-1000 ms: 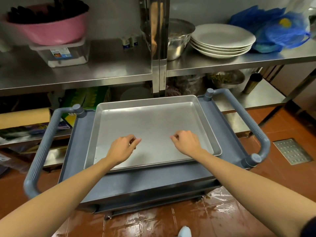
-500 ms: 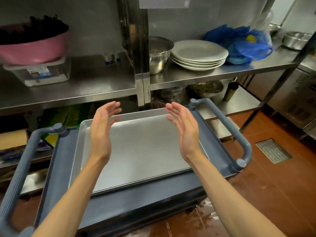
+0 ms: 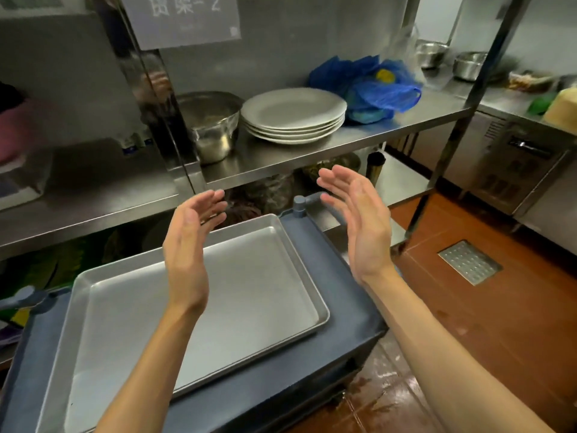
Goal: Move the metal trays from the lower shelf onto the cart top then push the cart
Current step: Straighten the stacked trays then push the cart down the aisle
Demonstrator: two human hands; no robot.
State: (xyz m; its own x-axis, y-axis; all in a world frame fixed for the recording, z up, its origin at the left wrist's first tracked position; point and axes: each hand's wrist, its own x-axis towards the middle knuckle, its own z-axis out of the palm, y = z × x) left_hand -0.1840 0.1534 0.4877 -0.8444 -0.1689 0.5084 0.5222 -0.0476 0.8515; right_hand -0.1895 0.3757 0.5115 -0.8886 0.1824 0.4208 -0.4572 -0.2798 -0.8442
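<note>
Flat metal trays (image 3: 256, 295), stacked, lie on the grey cart top (image 3: 343, 310). My left hand (image 3: 190, 245) hovers above the trays with its palm turned inward and fingers apart, holding nothing. My right hand (image 3: 359, 220) is raised over the cart's right edge, palm facing the left hand, also empty. The cart's right handle post (image 3: 299, 202) shows between the hands; the rest of that handle is hidden behind my right hand. Part of the left handle (image 3: 22, 296) shows at the left edge.
A steel shelf (image 3: 359, 142) behind the cart carries a metal bowl (image 3: 212, 126), stacked white plates (image 3: 293, 115) and a blue bag (image 3: 371, 85). The lower shelf (image 3: 396, 182) holds dim items. Wet red floor tiles with a drain grate (image 3: 468, 260) lie to the right.
Both hands left the tray surface, rose and opened with palms facing each other. The view swung up and to the right, so the cart sits lower left in frame.
</note>
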